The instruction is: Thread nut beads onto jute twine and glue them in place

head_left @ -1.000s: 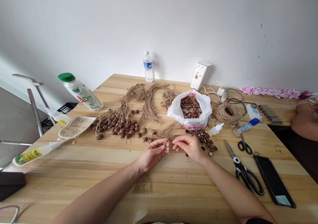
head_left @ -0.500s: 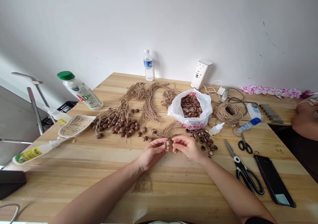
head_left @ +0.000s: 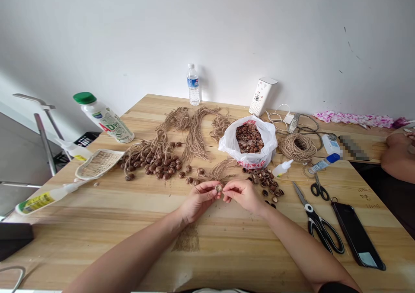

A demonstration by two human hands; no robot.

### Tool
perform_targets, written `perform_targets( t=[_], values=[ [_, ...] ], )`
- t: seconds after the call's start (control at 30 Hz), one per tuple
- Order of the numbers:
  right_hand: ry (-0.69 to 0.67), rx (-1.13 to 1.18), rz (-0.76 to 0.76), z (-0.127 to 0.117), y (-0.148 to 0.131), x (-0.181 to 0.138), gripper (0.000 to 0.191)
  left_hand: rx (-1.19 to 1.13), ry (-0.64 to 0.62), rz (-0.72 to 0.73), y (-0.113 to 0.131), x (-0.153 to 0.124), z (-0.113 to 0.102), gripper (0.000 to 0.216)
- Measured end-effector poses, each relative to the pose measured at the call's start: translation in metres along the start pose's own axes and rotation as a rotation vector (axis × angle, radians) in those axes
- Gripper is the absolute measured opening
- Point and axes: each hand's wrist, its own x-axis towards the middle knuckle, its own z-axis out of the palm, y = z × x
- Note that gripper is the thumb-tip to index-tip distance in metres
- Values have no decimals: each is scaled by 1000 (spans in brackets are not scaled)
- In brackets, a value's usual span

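Observation:
My left hand (head_left: 199,201) is closed on a nut shell half (head_left: 219,188), its pale hollow side showing. Beside it, my right hand (head_left: 242,194) pinches thumb and finger together at the shell's edge; whatever lies in that pinch is too small to make out. Just behind the hands lie loose strands of twine (head_left: 222,169) and a few round brown nuts (head_left: 189,180). Right of my right hand, several open shell halves (head_left: 267,180) are scattered before a white plastic bag (head_left: 228,142) full of shells.
Nuts tied to twine (head_left: 158,163) are heaped on the left. At right lie a twine coil (head_left: 298,148), a small glue bottle (head_left: 282,168), big scissors (head_left: 319,228), small scissors (head_left: 319,190) and a phone (head_left: 358,236). Another person's arm (head_left: 398,159) rests at the far right.
My right hand has moved slightly left, so its fingertips now meet the shell half. The left hand stays nearly still with the shell in its fingers.

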Motion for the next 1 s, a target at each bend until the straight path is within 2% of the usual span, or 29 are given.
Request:
perform_targets(
  t=[0.27,0.6,1.0],
  values=[
    [22,83,-19,2,5,2,18,32,16,1,-1,-1,1,25],
    [46,150,174,5,6,3,24,88,50,6,-1,-2,4,27],
    [87,80,235,7,3,2,20,127,84,-18,-1,-3,5,29]
  ],
)
